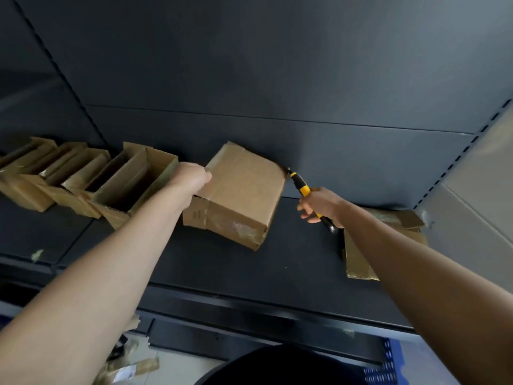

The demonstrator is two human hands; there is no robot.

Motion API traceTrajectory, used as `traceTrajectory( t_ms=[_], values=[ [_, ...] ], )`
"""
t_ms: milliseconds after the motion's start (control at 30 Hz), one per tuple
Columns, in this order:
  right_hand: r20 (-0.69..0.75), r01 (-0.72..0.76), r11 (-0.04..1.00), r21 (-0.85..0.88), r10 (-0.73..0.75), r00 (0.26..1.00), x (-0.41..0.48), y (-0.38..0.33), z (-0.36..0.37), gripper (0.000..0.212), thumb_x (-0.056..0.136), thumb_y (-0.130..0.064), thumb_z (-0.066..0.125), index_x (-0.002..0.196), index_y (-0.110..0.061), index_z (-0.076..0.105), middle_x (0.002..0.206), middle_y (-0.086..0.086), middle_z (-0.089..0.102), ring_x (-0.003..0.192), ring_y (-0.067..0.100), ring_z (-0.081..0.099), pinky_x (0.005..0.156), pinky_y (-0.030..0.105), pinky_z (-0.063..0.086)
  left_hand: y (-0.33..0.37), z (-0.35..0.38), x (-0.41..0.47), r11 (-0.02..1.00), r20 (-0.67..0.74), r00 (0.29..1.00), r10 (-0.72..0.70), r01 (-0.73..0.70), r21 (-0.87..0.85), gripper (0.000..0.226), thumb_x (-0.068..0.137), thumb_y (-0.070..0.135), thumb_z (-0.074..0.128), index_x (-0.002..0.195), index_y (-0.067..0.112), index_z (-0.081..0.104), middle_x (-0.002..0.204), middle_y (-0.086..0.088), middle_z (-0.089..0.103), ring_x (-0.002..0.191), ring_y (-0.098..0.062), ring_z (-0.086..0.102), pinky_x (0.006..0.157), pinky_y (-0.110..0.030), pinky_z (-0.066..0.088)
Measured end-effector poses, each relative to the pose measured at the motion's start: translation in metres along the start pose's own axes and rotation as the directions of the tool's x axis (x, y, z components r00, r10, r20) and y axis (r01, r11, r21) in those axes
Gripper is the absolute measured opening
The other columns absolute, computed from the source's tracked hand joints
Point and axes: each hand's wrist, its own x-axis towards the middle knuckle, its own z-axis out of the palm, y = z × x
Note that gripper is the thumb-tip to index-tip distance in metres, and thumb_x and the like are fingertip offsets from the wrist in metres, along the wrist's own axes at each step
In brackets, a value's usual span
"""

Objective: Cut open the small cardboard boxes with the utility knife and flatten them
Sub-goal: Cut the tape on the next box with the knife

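Head view, looking forward and down. Hidden or unclear: the fingertips of the left hand (194, 176) lie behind the edge of the closed brown cardboard box (241, 190). The blade of the yellow-and-black utility knife (301, 184) is too small to make out where it meets the box's far right corner. The right forearm covers part of the flattened brown cardboard pieces (361, 259). A dark rounded shape (277, 368) at the bottom edge is cut off and cannot be identified.

Setting: a dark grey metal shelf (291, 259) backed by a dark grey back panel (277, 79). At the right stand a slotted upright (455, 168) and a light grey side panel (477, 190).

Task items: the closed box rests tilted at mid-shelf. The left hand grasps its left edge, fingers curled over it. The right hand (322, 207), just right of the box, has its fingers clenched round the knife handle, the tip pointing at the box.

Surroundings: a row of opened brown cardboard boxes (133, 184) runs leftward along the shelf, and the nearest one touches the left forearm. Below the shelf, scraps of cardboard and tape (130, 362) lie on the pale floor (177, 368). A blue perforated object (385, 368) sits at the lower right.
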Motion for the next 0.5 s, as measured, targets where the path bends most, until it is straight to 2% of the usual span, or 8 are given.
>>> traceTrajectory(
  t_ms=[67,100,167,200,300,333,400,500],
  values=[
    [-0.011,0.04,0.998,0.045,-0.04,0.999,-0.002,0.005,-0.007,0.027,0.081,0.003,0.044,0.106,-0.004,0.054,0.105,0.013,0.06,0.08,0.018,0.067,0.057,0.026,0.046,-0.01,0.003,0.0,0.988,0.078,0.989,-0.127,0.133,-0.077,0.025,0.093,0.021,0.056,0.116,0.011,0.058,0.111,-0.008,0.057,0.098,-0.028,0.053,0.082,-0.043,0.047],
    [-0.022,0.067,0.996,0.058,-0.066,0.998,-0.005,0.008,-0.011,0.027,0.08,0.001,0.045,0.104,-0.004,0.054,0.106,0.012,0.061,0.084,0.019,0.068,0.055,0.026,0.043,-0.018,0.007,0.0,0.974,0.14,0.974,-0.176,0.193,-0.116,0.028,0.094,0.021,0.055,0.119,0.01,0.057,0.113,-0.009,0.056,0.099,-0.028,0.054,0.083,-0.045,0.048],
    [-0.025,0.116,0.988,0.106,-0.114,0.993,-0.008,0.013,-0.019,0.033,0.072,-0.001,0.051,0.105,0.0,0.055,0.097,0.015,0.063,0.084,0.024,0.067,0.052,0.026,0.037,-0.035,0.016,-0.001,0.931,0.285,0.92,-0.269,0.324,-0.169,0.025,0.094,0.02,0.055,0.116,0.008,0.058,0.109,-0.008,0.057,0.089,-0.025,0.056,0.067,-0.04,0.05],
    [-0.011,0.136,0.979,0.153,-0.136,0.991,-0.01,0.016,-0.023,0.033,0.07,-0.001,0.052,0.103,0.0,0.054,0.087,0.017,0.062,0.076,0.024,0.064,0.05,0.025,0.036,-0.043,0.022,-0.003,0.905,0.353,0.883,-0.309,0.387,-0.177,0.022,0.094,0.02,0.055,0.112,0.007,0.059,0.102,-0.009,0.06,0.082,-0.024,0.058,0.06,-0.038,0.049],
    [0.058,0.151,0.94,0.305,-0.177,0.982,-0.011,0.024,-0.033,0.01,0.082,-0.007,0.056,0.091,-0.008,0.052,0.073,0.011,0.057,0.055,0.014,0.056,0.042,0.023,0.033,-0.061,0.043,-0.009,0.835,0.465,0.8,-0.38,0.513,-0.2,0.022,0.091,0.022,0.061,0.105,0.006,0.062,0.082,-0.012,0.066,0.069,-0.027,0.065,0.051,-0.035,0.053],
    [0.065,0.142,0.943,0.302,-0.169,0.983,-0.011,0.027,-0.036,0.01,0.084,-0.015,0.062,0.09,-0.01,0.055,0.073,0.008,0.058,0.055,0.012,0.055,0.041,0.022,0.033,-0.065,0.051,-0.01,0.826,0.469,0.795,-0.386,0.524,-0.208,0.025,0.089,0.024,0.064,0.106,0.005,0.063,0.085,-0.012,0.066,0.072,-0.027,0.066,0.051,-0.036,0.054],
    [0.027,0.138,0.978,0.156,-0.143,0.989,-0.01,0.03,-0.039,0.027,0.08,-0.033,0.073,0.092,-0.012,0.059,0.073,0.002,0.058,0.055,0.01,0.051,0.044,0.021,0.034,-0.069,0.066,-0.01,0.833,0.471,0.801,-0.37,0.511,-0.214,0.041,0.082,0.026,0.073,0.113,0.002,0.061,0.101,-0.014,0.066,0.086,-0.029,0.065,0.056,-0.039,0.055],
    [-0.099,0.111,0.993,-0.043,-0.115,0.988,-0.008,0.028,-0.037,0.055,0.068,-0.049,0.079,0.098,-0.007,0.06,0.069,0.003,0.056,0.056,0.013,0.047,0.05,0.023,0.036,-0.069,0.082,-0.008,0.859,0.406,0.851,-0.334,0.452,-0.242,0.06,0.073,0.025,0.082,0.121,0.0,0.056,0.11,-0.016,0.064,0.094,-0.034,0.064,0.071,-0.047,0.057]
  ],
)
